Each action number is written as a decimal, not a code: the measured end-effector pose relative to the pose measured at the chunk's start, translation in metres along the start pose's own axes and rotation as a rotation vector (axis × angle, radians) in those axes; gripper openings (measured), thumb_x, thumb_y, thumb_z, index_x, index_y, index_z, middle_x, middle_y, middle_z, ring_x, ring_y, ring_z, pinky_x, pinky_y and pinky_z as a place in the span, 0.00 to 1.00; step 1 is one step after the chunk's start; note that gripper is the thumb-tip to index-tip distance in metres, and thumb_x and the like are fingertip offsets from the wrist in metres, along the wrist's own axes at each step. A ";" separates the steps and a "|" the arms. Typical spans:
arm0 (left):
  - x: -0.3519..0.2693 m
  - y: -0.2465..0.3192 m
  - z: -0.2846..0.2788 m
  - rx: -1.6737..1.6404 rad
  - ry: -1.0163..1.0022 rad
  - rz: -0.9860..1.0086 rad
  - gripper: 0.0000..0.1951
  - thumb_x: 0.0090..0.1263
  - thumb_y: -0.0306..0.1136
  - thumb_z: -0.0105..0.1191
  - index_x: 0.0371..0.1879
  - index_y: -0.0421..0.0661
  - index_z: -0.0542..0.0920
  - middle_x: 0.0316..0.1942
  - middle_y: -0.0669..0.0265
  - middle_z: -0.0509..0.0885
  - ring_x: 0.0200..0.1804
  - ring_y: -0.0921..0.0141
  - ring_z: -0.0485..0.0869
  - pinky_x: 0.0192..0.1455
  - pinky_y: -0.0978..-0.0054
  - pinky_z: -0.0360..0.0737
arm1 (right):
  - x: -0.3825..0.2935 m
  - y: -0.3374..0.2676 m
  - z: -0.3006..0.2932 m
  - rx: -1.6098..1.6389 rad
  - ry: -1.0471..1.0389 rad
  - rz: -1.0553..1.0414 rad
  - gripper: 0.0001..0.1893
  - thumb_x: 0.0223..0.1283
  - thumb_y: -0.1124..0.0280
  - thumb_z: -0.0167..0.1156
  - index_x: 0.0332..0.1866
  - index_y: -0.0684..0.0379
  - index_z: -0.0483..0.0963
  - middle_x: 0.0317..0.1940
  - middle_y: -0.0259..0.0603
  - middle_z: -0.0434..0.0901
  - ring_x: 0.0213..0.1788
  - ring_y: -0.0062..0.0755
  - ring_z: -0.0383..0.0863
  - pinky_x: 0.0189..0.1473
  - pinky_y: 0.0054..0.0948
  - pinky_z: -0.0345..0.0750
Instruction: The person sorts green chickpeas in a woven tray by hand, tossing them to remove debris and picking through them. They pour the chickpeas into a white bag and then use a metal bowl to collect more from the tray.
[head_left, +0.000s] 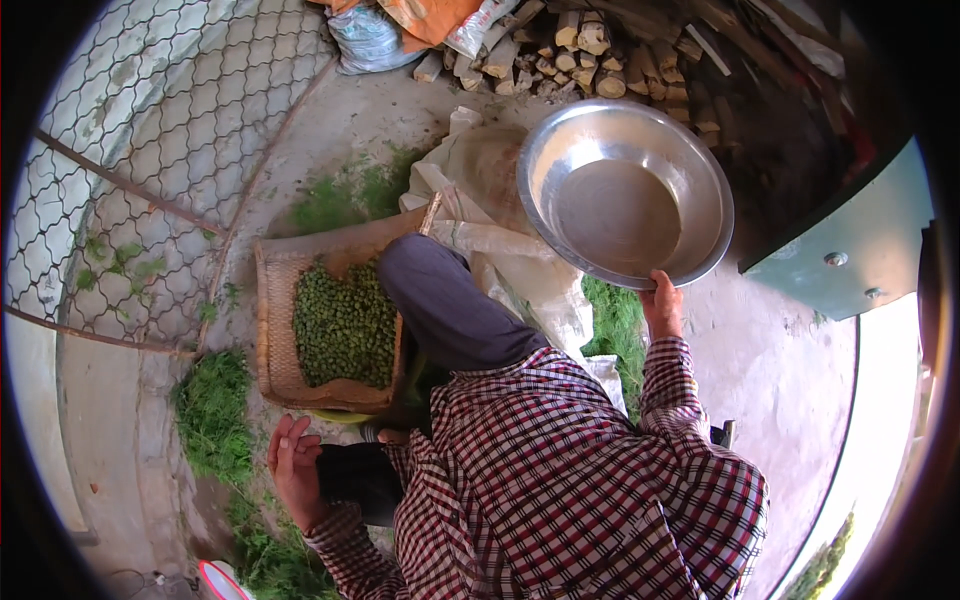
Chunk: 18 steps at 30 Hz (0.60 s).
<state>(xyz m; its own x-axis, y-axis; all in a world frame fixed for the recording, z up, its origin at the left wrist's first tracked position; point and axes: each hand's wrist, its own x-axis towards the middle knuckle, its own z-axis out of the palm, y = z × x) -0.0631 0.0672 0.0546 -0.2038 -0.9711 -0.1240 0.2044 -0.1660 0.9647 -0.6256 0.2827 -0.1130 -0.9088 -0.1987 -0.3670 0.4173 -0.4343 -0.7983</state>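
Observation:
A round stainless steel basin is held out to the right of my knee. My right hand grips its near rim, and nothing shows inside it. My left hand is raised over my left leg, its fingers loosely bent and apart, holding nothing. Just beyond that hand stands a woven wicker basket, partly covered by my knee. A heap of small round green fruits lies in it. Part of a yellow-green rim shows under the basket's near side.
A white woven sack lies between basket and basin. Feathery green plants are scattered on the concrete floor. Split firewood and filled bags are at the back. Wire mesh borders the left; a green panel stands right.

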 end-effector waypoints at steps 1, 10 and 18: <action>-0.001 -0.002 -0.004 -0.013 0.032 0.005 0.21 0.71 0.37 0.50 0.57 0.36 0.71 0.47 0.52 0.82 0.37 0.69 0.84 0.37 0.75 0.80 | 0.002 0.005 -0.011 -0.157 -0.006 -0.110 0.17 0.52 0.78 0.58 0.49 0.68 0.69 0.42 0.44 0.76 0.42 0.39 0.79 0.43 0.40 0.80; -0.006 -0.007 -0.011 -0.042 0.054 -0.003 0.20 0.72 0.38 0.50 0.57 0.37 0.72 0.47 0.54 0.82 0.39 0.69 0.84 0.38 0.75 0.81 | -0.015 -0.024 -0.002 -0.351 0.149 -0.112 0.15 0.48 0.74 0.59 0.41 0.70 0.72 0.33 0.42 0.78 0.34 0.35 0.79 0.34 0.32 0.79; -0.003 -0.019 -0.009 -0.070 0.054 -0.057 0.20 0.72 0.37 0.50 0.57 0.37 0.72 0.48 0.54 0.81 0.39 0.69 0.83 0.39 0.75 0.81 | -0.011 -0.069 0.037 -1.367 0.064 -0.694 0.33 0.49 0.71 0.53 0.66 0.63 0.61 0.38 0.60 0.81 0.41 0.52 0.82 0.45 0.43 0.76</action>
<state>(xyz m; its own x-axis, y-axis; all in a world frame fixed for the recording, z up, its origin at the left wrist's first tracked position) -0.0579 0.0720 0.0342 -0.1652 -0.9674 -0.1920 0.2606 -0.2306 0.9375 -0.6446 0.2818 -0.0362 -0.9318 -0.2519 0.2613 -0.3619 0.6990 -0.6168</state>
